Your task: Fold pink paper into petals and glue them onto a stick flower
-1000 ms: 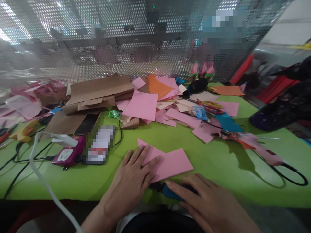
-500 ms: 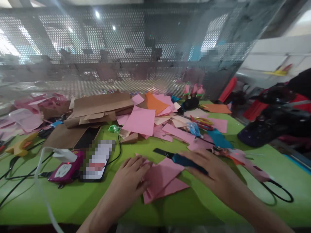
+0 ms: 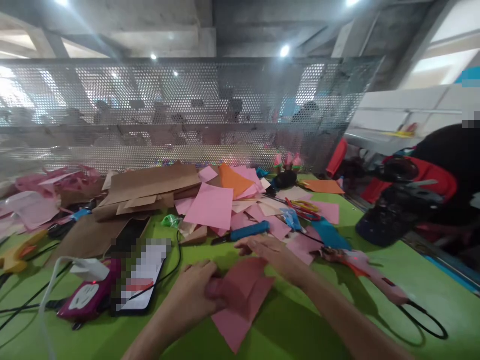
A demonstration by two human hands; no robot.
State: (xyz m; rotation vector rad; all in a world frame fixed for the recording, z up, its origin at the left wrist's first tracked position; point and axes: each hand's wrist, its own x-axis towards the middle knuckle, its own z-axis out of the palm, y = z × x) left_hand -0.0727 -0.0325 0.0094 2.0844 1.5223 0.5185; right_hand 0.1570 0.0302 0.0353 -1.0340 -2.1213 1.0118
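Pink paper pieces (image 3: 243, 292) lie on the green table in front of me, the upper one bent up a little. My left hand (image 3: 200, 290) grips their left edge, thumb on top. My right hand (image 3: 272, 257) reaches over the far edge of the paper with its fingers stretched out and nothing in them. Just beyond those fingers a blue-handled utility knife (image 3: 249, 231) rests on the table, its dark blade end to the left.
Behind lie loose pink sheets (image 3: 210, 206), brown cardboard (image 3: 150, 185) and scissors (image 3: 305, 207). A phone (image 3: 144, 280) and a purple power adapter (image 3: 84, 300) with cables stand left. A pink glue gun (image 3: 375, 275) lies right. A perforated metal screen (image 3: 180, 110) borders the table.
My right hand has put the utility knife down beyond the paper and let go of it. The pink paper has turned and been lifted slightly. The view has tilted up.
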